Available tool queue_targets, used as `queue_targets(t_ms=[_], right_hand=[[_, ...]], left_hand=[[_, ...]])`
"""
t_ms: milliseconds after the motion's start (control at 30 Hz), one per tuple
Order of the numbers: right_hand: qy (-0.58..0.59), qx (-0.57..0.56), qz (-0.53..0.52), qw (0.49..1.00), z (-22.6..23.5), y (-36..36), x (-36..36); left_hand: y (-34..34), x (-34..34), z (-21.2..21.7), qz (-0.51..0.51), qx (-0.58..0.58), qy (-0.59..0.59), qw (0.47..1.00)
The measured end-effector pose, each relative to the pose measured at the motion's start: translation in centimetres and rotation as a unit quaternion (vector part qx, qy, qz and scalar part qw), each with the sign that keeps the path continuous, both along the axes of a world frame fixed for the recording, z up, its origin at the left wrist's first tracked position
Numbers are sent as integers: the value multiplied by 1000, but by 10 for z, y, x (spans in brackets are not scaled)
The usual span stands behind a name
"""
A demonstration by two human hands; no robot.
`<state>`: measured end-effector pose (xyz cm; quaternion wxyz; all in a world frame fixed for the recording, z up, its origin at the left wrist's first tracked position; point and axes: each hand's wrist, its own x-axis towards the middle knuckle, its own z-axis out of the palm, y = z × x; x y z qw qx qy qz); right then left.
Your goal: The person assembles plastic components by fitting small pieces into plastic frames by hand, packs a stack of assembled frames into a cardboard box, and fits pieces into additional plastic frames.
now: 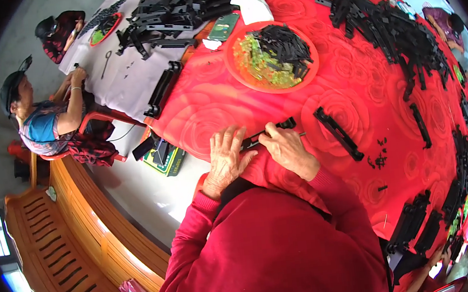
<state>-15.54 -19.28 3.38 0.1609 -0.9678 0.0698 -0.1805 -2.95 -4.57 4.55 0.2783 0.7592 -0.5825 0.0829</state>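
Note:
At the near edge of the red-covered table, a long black plastic bar (pixel 285 124) lies between my two hands. My left hand (pixel 225 159) holds its left end down, the fingers over it and the thumb pointing right. My right hand (pixel 289 151) is closed at the middle of the bar, thumb and forefinger pinched on it. A thin grey tip sticks out beside the right hand's knuckles; what it belongs to is hidden. Right of my hands lies another black plastic bar (pixel 339 134), with several small black pieces (pixel 379 161) beyond it.
A red-orange tray (pixel 230 70) holds black strips and small yellow-green pieces. Piles of black bars (pixel 176 11) and more bars (pixel 392 29) cover the far table. A phone (pixel 224 27) lies beside white paper (pixel 253 9). People sit left and right; a wooden bench (pixel 66 246) stands left.

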Motion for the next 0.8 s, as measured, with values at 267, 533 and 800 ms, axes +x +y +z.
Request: queue_targets(t_ms=[267, 533, 800], right_hand=[[-166, 207, 7, 964, 16, -34, 3], [-108, 160, -127, 973, 59, -106, 8], [16, 33, -146, 989, 24, -148, 83]], left_hand=[[9, 6, -52, 43, -44, 2, 998], [6, 8, -60, 58, -69, -55, 994], [6, 9, -57, 56, -73, -45, 995]])
